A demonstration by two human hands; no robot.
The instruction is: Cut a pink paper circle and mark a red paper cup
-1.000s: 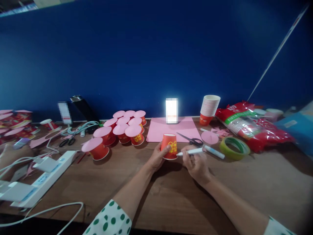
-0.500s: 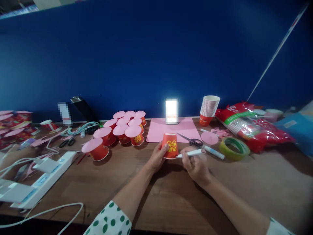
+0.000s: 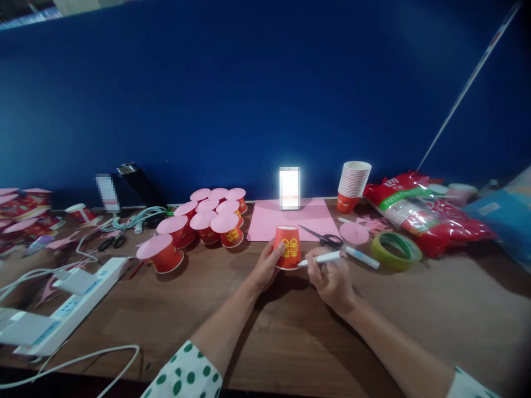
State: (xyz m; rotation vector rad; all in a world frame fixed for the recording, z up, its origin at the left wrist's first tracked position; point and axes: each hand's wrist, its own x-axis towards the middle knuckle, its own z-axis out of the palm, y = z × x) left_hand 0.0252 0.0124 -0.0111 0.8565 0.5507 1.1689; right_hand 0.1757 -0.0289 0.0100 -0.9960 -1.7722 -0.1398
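My left hand (image 3: pixel 266 264) is closed around a red paper cup (image 3: pixel 287 246) with yellow characters, held upside down with its rim at the bottom. In my right hand (image 3: pixel 329 278) a white pen (image 3: pixel 323 258) is gripped, its tip at the cup's lower right edge. Whether the tip touches the cup I cannot tell. Just behind the hands lie a pair of scissors (image 3: pixel 332 240), a pink paper disc (image 3: pixel 354 232) and another white pen (image 3: pixel 362 257). A pink paper sheet (image 3: pixel 259 221) lies beyond the cup.
Several red cups topped with pink discs (image 3: pixel 224 223) stand to the left. A cup stack (image 3: pixel 353 185), a tape roll (image 3: pixel 396 250) and a red bag of cups (image 3: pixel 415 207) are at right. A power strip (image 3: pixel 95 296), cables and a blurred person's hand (image 3: pixel 19 271) are far left.
The red cup has turned slightly in my left hand, so its yellow character faces me more squarely. The pen stays by its rim. The whole view has shifted a little.
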